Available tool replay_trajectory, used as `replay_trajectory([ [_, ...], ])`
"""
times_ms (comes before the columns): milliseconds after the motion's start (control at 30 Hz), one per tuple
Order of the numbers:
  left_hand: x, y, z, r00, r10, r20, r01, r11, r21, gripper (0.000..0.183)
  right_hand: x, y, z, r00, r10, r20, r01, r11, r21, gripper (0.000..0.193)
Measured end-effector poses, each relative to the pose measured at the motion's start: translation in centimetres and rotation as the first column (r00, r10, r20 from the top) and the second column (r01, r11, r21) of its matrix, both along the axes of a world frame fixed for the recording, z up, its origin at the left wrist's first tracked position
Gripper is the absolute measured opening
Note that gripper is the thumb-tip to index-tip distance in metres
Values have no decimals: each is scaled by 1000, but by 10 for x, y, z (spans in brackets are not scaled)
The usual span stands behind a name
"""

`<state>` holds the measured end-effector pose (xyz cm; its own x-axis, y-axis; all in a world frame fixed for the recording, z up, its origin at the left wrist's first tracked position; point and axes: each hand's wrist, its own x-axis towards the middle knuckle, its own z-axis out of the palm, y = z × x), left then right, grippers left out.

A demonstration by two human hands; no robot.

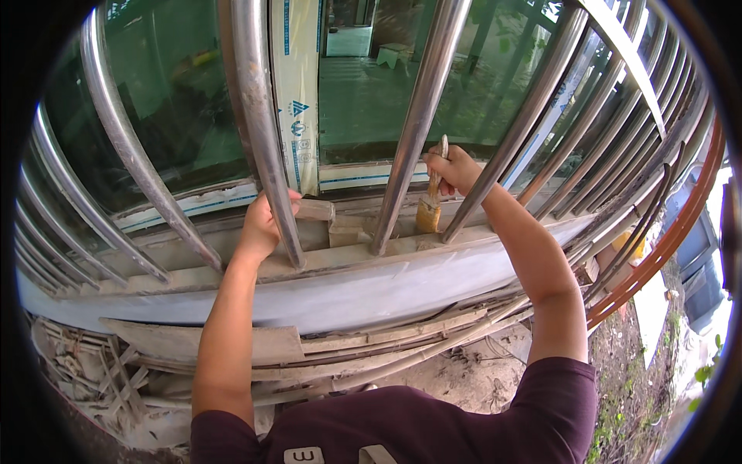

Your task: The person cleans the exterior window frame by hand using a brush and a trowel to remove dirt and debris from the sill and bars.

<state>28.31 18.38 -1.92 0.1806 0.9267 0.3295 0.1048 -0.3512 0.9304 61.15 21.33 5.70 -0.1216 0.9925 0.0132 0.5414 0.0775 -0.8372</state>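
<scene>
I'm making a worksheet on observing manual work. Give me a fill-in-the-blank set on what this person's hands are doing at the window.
1. The right hand holds a ____ by its handle.
2. The left hand grips a metal ____ of the window grille.
3. The bristles point ____ toward the sill.

Missing words: paintbrush; bar; down

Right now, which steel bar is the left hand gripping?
The left hand grips the second bar from centre-left, beside the taped window frame; the other bars stand untouched.
</scene>
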Motion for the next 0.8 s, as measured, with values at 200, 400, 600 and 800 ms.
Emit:
replay_trajectory([
  [200,1,-1,0,1000,-5,31,7,999,-37,9,-13,4,-8,979,95,-183,-95,995,4,30],
  [400,0,-1,0,999,-7,35,8,1000,-30,8,2,0,7,994,-9,-112,17,997,70,28],
  [600,0,-1,3,993,-50,108,60,994,-87,8,-4,-5,-6,978,69,-199,-62,997,41,27],
  [800,1,2,-1,998,2,60,4,995,-102,10,10,-12,3,928,-63,-368,144,970,196,27],
])
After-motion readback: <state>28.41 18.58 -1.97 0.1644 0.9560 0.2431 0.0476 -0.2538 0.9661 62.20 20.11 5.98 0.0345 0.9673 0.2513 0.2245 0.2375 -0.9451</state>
